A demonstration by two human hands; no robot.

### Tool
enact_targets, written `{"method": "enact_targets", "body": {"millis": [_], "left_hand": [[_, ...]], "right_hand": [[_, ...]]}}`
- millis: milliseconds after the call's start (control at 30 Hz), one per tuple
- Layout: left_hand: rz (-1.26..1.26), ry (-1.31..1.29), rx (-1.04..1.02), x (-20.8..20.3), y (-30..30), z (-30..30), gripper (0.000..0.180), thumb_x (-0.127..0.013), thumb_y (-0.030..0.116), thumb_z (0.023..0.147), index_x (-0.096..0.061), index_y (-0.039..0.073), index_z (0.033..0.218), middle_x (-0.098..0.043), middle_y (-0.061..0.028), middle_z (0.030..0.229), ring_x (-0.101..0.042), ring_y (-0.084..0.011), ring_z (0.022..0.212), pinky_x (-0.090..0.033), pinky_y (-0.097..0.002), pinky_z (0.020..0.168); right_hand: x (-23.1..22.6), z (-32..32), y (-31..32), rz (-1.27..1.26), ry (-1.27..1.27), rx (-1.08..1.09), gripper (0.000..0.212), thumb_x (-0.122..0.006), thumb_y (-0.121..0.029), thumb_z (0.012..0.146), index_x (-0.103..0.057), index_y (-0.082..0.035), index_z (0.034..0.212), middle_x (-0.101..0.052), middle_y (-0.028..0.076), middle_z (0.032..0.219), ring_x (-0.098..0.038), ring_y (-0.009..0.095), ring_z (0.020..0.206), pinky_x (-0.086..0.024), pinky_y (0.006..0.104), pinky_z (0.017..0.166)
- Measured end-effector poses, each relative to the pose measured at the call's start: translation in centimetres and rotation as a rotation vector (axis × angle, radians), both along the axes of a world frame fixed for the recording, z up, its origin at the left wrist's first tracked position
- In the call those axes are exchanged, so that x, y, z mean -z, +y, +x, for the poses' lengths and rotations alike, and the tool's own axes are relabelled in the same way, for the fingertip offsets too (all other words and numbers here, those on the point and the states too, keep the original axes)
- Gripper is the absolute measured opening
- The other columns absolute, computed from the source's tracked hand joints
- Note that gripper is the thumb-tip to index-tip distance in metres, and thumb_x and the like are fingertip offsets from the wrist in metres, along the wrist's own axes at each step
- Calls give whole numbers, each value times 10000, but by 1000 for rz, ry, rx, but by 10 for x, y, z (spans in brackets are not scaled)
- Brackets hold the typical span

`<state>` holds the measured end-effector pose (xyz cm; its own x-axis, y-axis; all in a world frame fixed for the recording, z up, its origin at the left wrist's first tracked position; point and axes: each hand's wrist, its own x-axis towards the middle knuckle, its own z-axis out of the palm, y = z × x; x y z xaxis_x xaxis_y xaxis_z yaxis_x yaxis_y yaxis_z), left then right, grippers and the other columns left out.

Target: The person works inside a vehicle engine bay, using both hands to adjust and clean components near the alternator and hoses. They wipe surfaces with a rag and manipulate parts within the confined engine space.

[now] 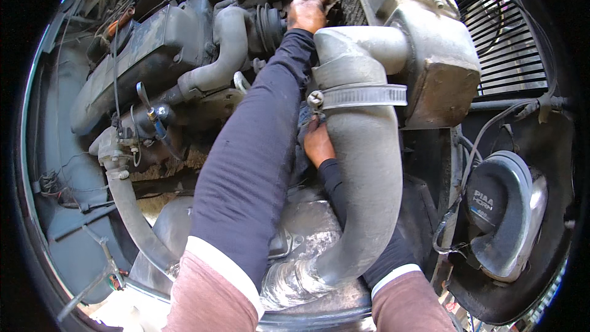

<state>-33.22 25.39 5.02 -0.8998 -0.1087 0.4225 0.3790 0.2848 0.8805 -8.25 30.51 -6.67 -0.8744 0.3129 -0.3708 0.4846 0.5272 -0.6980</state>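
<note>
My left hand reaches deep into the engine bay, beside the ribbed pulley. Its fingers are curled closed at a dark part by the radiator core; what they grip is too dark to make out. Lower down, my right hand is tucked behind the thick grey hose. Its thumb points up and the fingers look bent around something mostly hidden, close to a bluish-grey patch. A metal hose clamp with a screw circles the hose just above that hand.
A grey metal pipe curves off the engine cover at left. The radiator tank stands at upper right, beside a black grille. A round black horn sits at far right with loose wires. A thinner hose runs down the left.
</note>
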Motion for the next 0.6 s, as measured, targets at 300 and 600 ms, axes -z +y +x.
{"method": "enact_targets", "body": {"millis": [300, 600], "left_hand": [[83, -228, -99, -12, 16, 18, 419, -573, 391, 837, -656, -2, 958, -670, -233, 942, -632, -386, 917, -475, -432, 838], [73, -156, -85, -12, 10, -48, 207, -559, 223, 897, -643, 55, 811, -639, -100, 726, -616, -242, 644, -503, -411, 610]], "right_hand": [[-87, 37, 23, 307, 44, -501, 280, -564, -249, 889, -586, 21, 961, -658, 266, 898, -636, 443, 863, -500, 519, 747], [-107, 57, 50, 524, 37, -918, 161, -612, -192, 780, -646, -35, 789, -662, 190, 788, -659, 387, 753, -524, 495, 679]]}}
